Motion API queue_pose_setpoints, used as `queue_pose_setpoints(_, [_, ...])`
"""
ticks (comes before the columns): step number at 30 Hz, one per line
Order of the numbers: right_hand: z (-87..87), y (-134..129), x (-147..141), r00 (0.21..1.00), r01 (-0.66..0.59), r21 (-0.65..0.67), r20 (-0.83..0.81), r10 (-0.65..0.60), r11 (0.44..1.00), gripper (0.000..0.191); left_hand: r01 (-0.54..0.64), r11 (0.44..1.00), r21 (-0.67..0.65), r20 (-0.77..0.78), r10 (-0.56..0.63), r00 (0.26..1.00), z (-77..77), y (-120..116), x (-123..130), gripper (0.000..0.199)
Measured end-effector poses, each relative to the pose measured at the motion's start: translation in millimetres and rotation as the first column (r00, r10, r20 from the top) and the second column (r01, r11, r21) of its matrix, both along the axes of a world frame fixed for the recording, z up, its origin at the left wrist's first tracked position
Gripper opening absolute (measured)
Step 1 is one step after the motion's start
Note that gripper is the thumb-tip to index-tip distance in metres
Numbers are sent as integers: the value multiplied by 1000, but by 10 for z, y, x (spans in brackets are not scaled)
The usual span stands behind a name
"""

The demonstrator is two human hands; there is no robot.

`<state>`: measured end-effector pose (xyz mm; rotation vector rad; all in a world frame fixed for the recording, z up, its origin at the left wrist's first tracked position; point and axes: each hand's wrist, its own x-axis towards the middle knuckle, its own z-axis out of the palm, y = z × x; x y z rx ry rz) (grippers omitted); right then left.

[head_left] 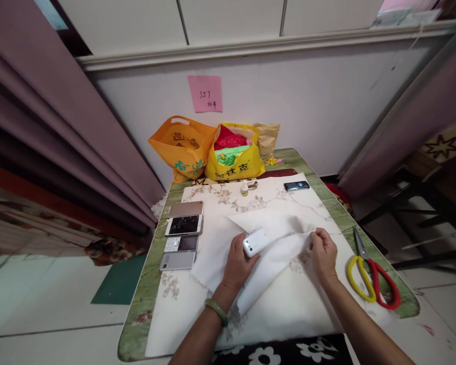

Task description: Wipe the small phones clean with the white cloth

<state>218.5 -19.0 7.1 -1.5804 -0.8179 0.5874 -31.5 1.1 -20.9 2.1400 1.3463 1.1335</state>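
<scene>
My left hand [237,261] is closed around a white mobile phone [256,242], its back with small dark round spots facing up. A white cloth [277,253] lies loosely beneath and beside the phone. At its right end, my right hand [323,251] pinches an edge of the cloth and lifts it a little. Left of my hands several phones form a column: a rose-gold one [185,209], one with a cracked dark screen [184,224], a white keypad phone [180,244] and a silver one [178,260].
Scissors [372,279] with yellow and red handles lie at the table's right edge. A dark phone [297,186] and a small bottle [244,188] sit farther back. An orange bag [184,147] and a yellow bag [235,165] holding coloured cloth stand by the wall.
</scene>
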Motion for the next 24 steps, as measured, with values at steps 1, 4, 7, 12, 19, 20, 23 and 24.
queue_pose_setpoints(1, [63, -1, -83, 995, -46, 29, 87, 44, 999, 22, -5, 1000, -15, 7, 5, 1000, 1, -6, 5, 70])
queue_pose_setpoints(4, [287, 36, -377, 883, -387, 31, 302, 360, 922, 24, -18, 999, -52, 15, 19, 1000, 20, -27, 21, 71])
queue_pose_setpoints(7, [410, 73, -614, 658, -653, -57, 451, 604, 755, 29, -27, 996, -81, 28, 30, 999, 45, -40, 30, 72])
queue_pose_setpoints(12, [248, 35, -737, 462, -676, -147, 679, 571, 722, 37, -4, 995, -95, 51, 9, 999, 51, -35, 21, 79])
queue_pose_setpoints(19, [-70, 100, -550, 389, -508, -301, 756, 527, 807, 34, -38, 992, -121, 59, 46, 997, 106, -31, 34, 55])
queue_pose_setpoints(20, [-84, 121, -494, 415, -461, -297, 760, 499, 836, 31, -18, 993, -113, 68, 26, 997, 125, -31, 31, 49])
queue_pose_setpoints(23, [-51, 132, -337, 459, -396, -291, 759, 462, 871, 27, 13, 995, -101, 142, 2, 990, 180, -22, 6, 35])
queue_pose_setpoints(24, [-14, 115, -300, 465, -397, -287, 756, 461, 872, 27, -1, 993, -121, 187, 24, 982, 197, -17, -7, 33])
